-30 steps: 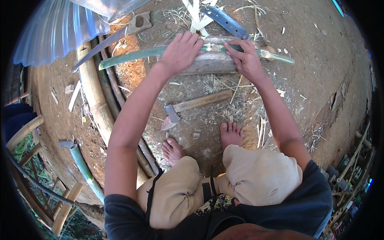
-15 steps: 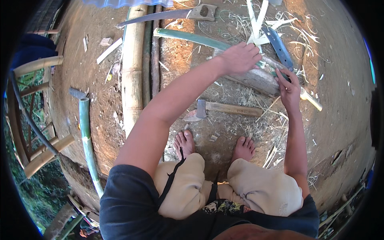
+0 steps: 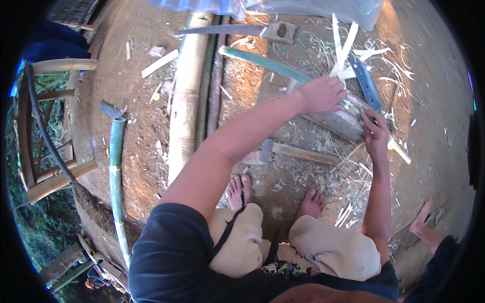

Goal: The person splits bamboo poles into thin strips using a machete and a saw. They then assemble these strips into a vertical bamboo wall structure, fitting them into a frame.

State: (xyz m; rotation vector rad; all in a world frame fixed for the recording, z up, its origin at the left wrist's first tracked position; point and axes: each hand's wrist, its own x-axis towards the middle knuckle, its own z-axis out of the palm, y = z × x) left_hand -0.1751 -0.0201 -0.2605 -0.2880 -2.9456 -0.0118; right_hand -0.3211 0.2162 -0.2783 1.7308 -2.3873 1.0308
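A long green bamboo strip (image 3: 268, 62) slants from the upper middle down toward the right, over a greyish wooden block (image 3: 331, 123). My left hand (image 3: 323, 96) is closed over the strip from above, hiding part of it. Further right, my right hand (image 3: 375, 132) pinches the strip near its right end between thumb and fingers. Past this hand a pale stick end (image 3: 400, 151) juts out. Just beyond my hands lies a dark blue flat piece with holes (image 3: 365, 85). Nearer my feet, a hatchet (image 3: 303, 154) with a wooden handle rests on the ground.
A handsaw (image 3: 280, 32) lies across a thick bamboo pole (image 3: 186, 96). Pale split strips (image 3: 346, 45) and curly shavings litter the earth beyond the block. At left are a green bamboo pole (image 3: 116, 166) and a bamboo frame (image 3: 60, 181). Another person's bare foot (image 3: 420, 214) is at right.
The whole view has shifted, with ground things now lower and further right. Another person's foot and dark clothing have come in at lower right. Both my hands keep their grip on the strip.
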